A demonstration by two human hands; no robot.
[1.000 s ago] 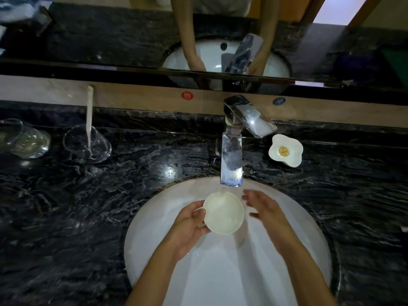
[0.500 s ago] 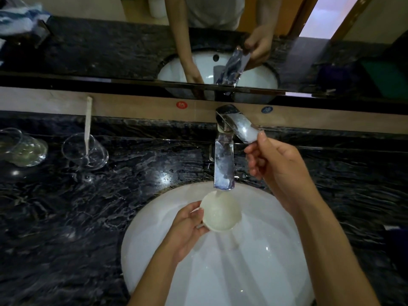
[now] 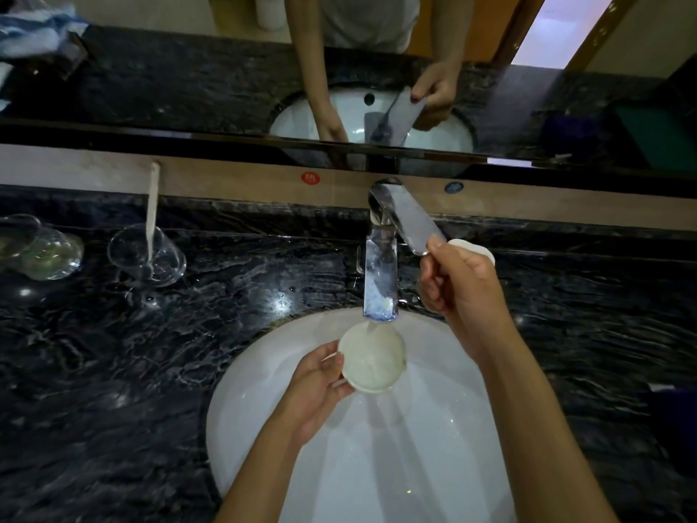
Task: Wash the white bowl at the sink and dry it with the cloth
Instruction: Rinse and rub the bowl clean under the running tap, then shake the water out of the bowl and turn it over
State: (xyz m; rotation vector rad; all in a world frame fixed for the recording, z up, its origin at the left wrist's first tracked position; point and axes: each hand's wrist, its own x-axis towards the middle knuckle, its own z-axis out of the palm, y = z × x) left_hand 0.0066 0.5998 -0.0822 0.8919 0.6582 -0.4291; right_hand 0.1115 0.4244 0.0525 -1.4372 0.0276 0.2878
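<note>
The small white bowl (image 3: pixel 372 359) hangs over the white sink basin (image 3: pixel 241 420), right under the chrome faucet spout (image 3: pixel 380 281). My left hand (image 3: pixel 320 386) grips its left rim, thumb on the edge. Water runs from the spout into the bowl. My right hand (image 3: pixel 462 286) is up at the faucet lever (image 3: pixel 409 220), thumb on the lever's tip and fingers curled beneath it. A blue and white cloth (image 3: pixel 30 32) shows at the top left, in the mirror.
Dark marble counter (image 3: pixel 188 352) surrounds the basin. Two clear glasses (image 3: pixel 147 258) (image 3: pixel 36 251) lie at the left, one with a white stick in it. A white dish (image 3: pixel 475 251) peeks out behind my right hand. The mirror runs along the back.
My right hand left the bowl, rose to the faucet lever and took hold of its tip. The bowl stays under the spout in my left hand.
</note>
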